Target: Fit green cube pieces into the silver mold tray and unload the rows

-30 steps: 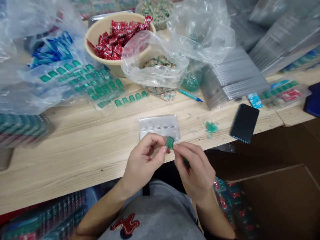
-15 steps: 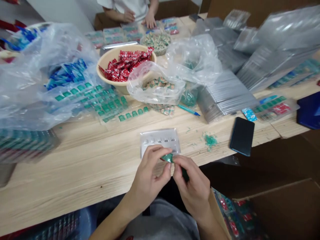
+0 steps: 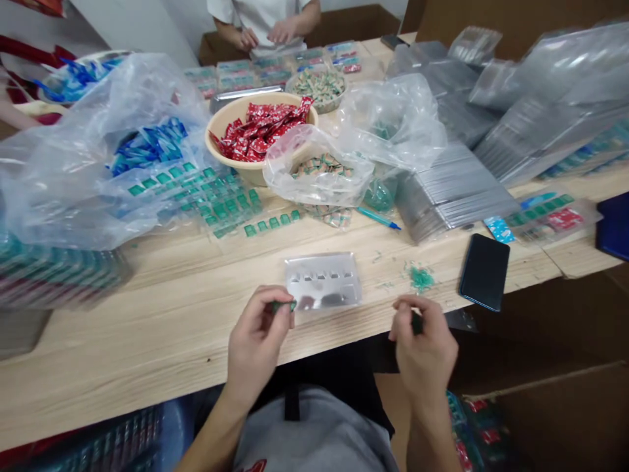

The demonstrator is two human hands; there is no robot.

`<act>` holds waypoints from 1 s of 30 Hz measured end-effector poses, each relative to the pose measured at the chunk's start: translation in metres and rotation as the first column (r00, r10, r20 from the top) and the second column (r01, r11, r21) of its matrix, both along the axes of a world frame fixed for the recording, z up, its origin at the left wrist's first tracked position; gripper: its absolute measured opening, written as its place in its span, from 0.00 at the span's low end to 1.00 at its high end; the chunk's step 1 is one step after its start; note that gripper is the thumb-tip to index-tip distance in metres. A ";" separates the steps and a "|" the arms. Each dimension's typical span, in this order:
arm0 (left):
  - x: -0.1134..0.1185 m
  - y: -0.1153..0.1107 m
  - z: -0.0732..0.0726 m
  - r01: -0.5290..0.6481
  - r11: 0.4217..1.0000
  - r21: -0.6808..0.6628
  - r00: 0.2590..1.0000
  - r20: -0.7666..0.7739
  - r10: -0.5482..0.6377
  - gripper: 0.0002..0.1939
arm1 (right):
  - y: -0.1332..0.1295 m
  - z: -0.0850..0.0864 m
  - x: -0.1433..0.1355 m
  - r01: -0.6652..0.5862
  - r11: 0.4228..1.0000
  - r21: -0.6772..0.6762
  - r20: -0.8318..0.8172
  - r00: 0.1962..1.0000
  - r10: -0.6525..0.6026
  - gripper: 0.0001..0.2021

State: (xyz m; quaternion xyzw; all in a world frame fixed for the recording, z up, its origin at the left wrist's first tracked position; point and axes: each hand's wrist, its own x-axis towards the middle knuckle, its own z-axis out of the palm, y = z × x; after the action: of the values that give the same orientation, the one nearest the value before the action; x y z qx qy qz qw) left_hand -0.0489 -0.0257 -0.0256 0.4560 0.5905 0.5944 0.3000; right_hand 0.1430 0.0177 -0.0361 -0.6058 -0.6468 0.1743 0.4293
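Observation:
My left hand (image 3: 256, 344) pinches a small green plastic piece (image 3: 284, 305) between thumb and fingers, just beside the left edge of a clear plastic blister tray (image 3: 324, 295). That tray lies flat near the table's front edge, with a row of small recesses along it. Out to the right, my right hand (image 3: 425, 341) is curled closed around a dark green piece (image 3: 417, 322), mostly hidden by the fingers. A small heap of green plastic scraps (image 3: 421, 278) sits on the table beyond the right hand.
A black phone (image 3: 485, 272) lies at the right front edge. Behind are green plastic strips (image 3: 272, 223), a blue pen (image 3: 378, 218), a bowl (image 3: 223, 152) of red packets, plastic bags (image 3: 319, 187) and stacked clear trays (image 3: 455, 190). A co-worker's hands (image 3: 282, 31) are across the table.
My hands were together on a green piece over the tray's front edge. They have separated, the left moving left with a green piece, the right moving right.

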 end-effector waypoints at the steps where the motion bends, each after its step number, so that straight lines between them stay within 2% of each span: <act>1: -0.002 0.003 0.002 0.043 0.997 -0.064 0.984 0.173 -0.032 0.05 | 0.004 -0.003 0.007 0.020 0.997 -0.081 -0.032 0.999 -0.023 0.05; 3: -0.004 0.009 0.006 0.176 0.976 -0.130 0.872 0.481 -0.094 0.02 | 0.011 -0.010 0.017 -0.017 0.979 -0.203 -0.073 0.997 0.003 0.10; 5: -0.002 0.015 0.011 0.249 0.960 -0.125 0.756 0.645 -0.112 0.07 | 0.016 -0.018 0.022 -0.051 0.968 -0.248 -0.075 0.997 0.033 0.12; 7: 0.001 0.019 0.016 0.289 0.952 -0.106 0.697 0.705 -0.133 0.11 | 0.019 -0.025 0.022 -0.049 0.967 -0.251 -0.075 0.997 0.031 0.12; 10: 0.003 0.020 0.015 0.359 0.929 -0.088 0.657 0.731 -0.185 0.13 | 0.021 -0.032 0.022 -0.068 0.949 -0.307 -0.108 0.994 0.036 0.14; 12: 0.000 0.021 0.010 0.394 0.914 -0.097 0.663 0.719 -0.209 0.13 | 0.022 -0.034 0.023 -0.100 0.919 -0.380 -0.156 0.987 0.043 0.15; 13: -0.003 0.023 0.005 0.404 0.907 -0.116 0.687 0.693 -0.217 0.13 | 0.022 -0.034 0.023 -0.118 0.903 -0.413 -0.187 0.981 0.043 0.16; 15: -0.009 0.032 -0.006 0.422 0.885 -0.198 0.790 0.559 -0.252 0.14 | 0.021 -0.035 0.025 -0.158 0.874 -0.459 -0.257 0.966 0.040 0.16; 17: -0.013 0.047 -0.017 0.422 0.862 -0.279 0.898 0.259 -0.355 0.15 | 0.019 -0.036 0.026 -0.212 0.848 -0.485 -0.336 0.941 0.042 0.16; 18: -0.013 0.055 -0.022 0.419 0.860 -0.292 0.905 0.063 -0.420 0.16 | 0.017 -0.037 0.027 -0.243 0.836 -0.493 -0.378 0.925 0.046 0.16; 20: -0.009 0.071 -0.032 0.435 0.861 -0.262 0.811 -0.302 -0.502 0.18 | 0.012 -0.040 0.029 -0.310 0.803 -0.509 -0.461 0.886 0.049 0.17; 22: -0.004 0.083 -0.039 0.472 0.857 -0.210 0.685 -0.525 -0.505 0.18 | 0.008 -0.044 0.031 -0.378 0.773 -0.510 -0.546 0.836 0.048 0.17; 25: 0.003 0.092 -0.045 0.499 0.851 -0.161 0.566 -0.684 -0.461 0.15 | 0.006 -0.047 0.034 -0.432 0.763 -0.481 -0.633 0.773 0.038 0.16; 30: 0.007 0.097 -0.043 0.527 0.839 -0.136 0.432 -0.807 -0.402 0.13 | 0.014 -0.044 0.033 -0.392 0.807 -0.442 -0.663 0.749 0.000 0.13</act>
State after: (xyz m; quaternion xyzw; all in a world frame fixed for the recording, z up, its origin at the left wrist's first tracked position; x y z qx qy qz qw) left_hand -0.0416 0.0710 -0.0684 0.8390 0.4685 0.2511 0.1161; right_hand 0.1755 0.0318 -0.0802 -0.5332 -0.4464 0.5942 0.4040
